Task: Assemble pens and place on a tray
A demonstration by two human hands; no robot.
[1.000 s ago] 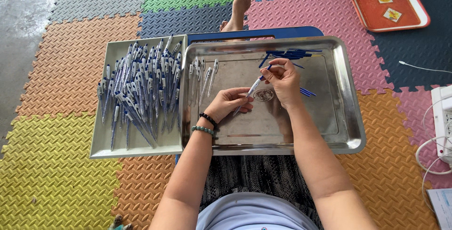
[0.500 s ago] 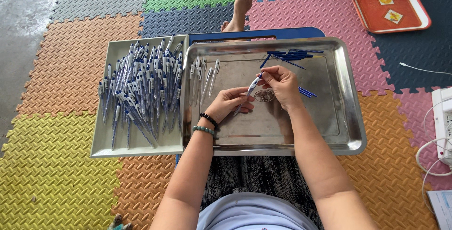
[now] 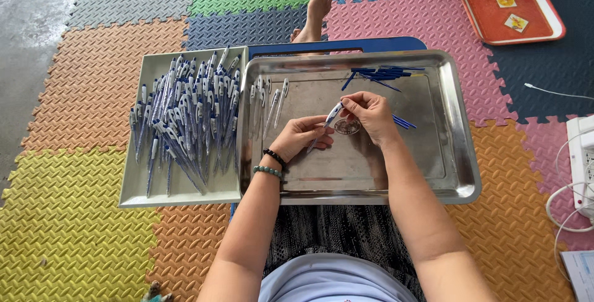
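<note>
left hand + right hand: both grips clamped on 1 pen | over steel tray | pen pile in left tray | blue refills far

- The pen is partly covered: its lower end lies inside the left hand and its upper end behind the fingers of the right hand.
- The small round object on the steel tray is too small to identify.
- The orange tray is cut off by the top edge.
- The white device and the paper are cut off by the right edge.
- The item at the bottom edge is cut off and cannot be identified.
</note>
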